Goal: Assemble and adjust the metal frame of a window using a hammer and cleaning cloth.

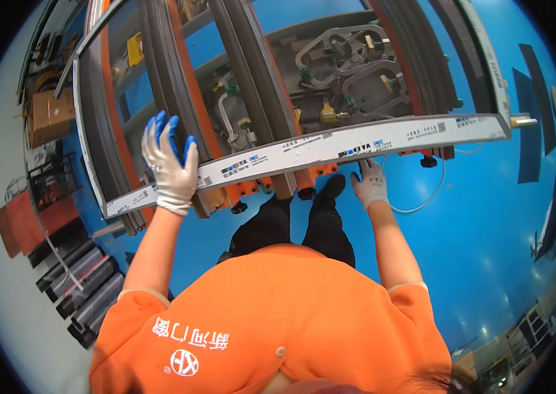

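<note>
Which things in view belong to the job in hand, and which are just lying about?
Seemingly in the job:
white-edged mesh frame
left gloved hand and right gloved hand, both at its near bar
brown rails beneath it

Apparently lying about:
clamps below the frame
cardboard box, left
dark bundles, lower left
dark strips, right

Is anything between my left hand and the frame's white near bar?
Nothing visible: your gloved left hand overlaps the white near bar in this view, though I can't tell whether they touch.
</note>
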Tool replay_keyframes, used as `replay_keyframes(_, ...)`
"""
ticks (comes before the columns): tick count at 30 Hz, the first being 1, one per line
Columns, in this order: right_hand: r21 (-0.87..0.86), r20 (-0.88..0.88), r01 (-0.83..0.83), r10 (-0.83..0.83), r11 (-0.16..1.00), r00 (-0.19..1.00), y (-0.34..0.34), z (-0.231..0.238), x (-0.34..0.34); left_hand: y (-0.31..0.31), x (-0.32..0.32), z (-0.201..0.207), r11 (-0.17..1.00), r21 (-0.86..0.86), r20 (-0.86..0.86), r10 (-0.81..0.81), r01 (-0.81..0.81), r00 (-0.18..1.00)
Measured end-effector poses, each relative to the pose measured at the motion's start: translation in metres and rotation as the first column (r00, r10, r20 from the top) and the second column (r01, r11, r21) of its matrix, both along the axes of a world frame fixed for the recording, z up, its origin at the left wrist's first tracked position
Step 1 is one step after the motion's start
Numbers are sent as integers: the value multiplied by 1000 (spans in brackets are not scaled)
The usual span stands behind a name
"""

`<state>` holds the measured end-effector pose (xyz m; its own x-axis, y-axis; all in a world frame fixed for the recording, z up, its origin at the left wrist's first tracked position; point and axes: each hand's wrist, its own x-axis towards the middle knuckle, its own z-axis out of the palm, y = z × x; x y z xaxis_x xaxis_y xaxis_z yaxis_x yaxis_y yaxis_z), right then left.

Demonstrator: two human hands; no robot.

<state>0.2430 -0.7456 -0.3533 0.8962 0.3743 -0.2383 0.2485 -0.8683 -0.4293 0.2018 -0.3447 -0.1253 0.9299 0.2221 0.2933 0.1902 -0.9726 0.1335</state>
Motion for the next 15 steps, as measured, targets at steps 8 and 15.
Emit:
replay_keyframes(8,469,-285,204,-72,859,956,47,-72,48,-2,2,0,998,-45,-54,42,-44,998)
replay_keyframes(15,317,432,-259,104,912,896,88,-100,71,-7,5,1,986,-132,-57,94,-100,994)
